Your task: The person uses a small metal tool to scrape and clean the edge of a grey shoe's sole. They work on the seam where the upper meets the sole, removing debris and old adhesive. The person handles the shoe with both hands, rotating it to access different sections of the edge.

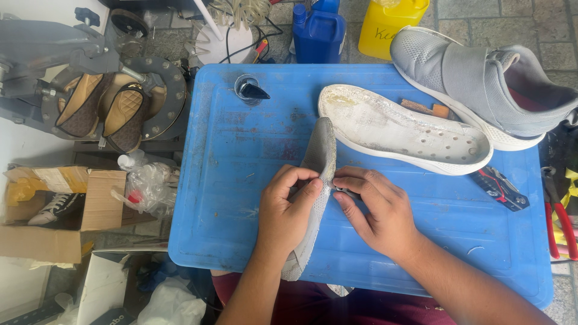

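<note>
My left hand (288, 207) pinches the edge of a grey mesh shoe upper (321, 157) that stands on edge over the blue plastic lid (241, 180). My right hand (378, 207) grips the same upper from the other side, fingertips touching it near the middle; something small and dark sits under its fingers but I cannot tell what. A detached white sole (400, 129) lies beyond my hands, inner side up. A whole grey shoe (481, 78) rests at the far right corner.
A folded multi-tool (500, 188) lies right of the sole, red-handled pliers (557, 216) off the lid's right edge. A small black cone in a clear cap (250, 90) sits at the back. Blue (319, 33) and yellow (391, 21) jugs stand behind; a shoe press (114, 102) and a cardboard box (54, 204) are left.
</note>
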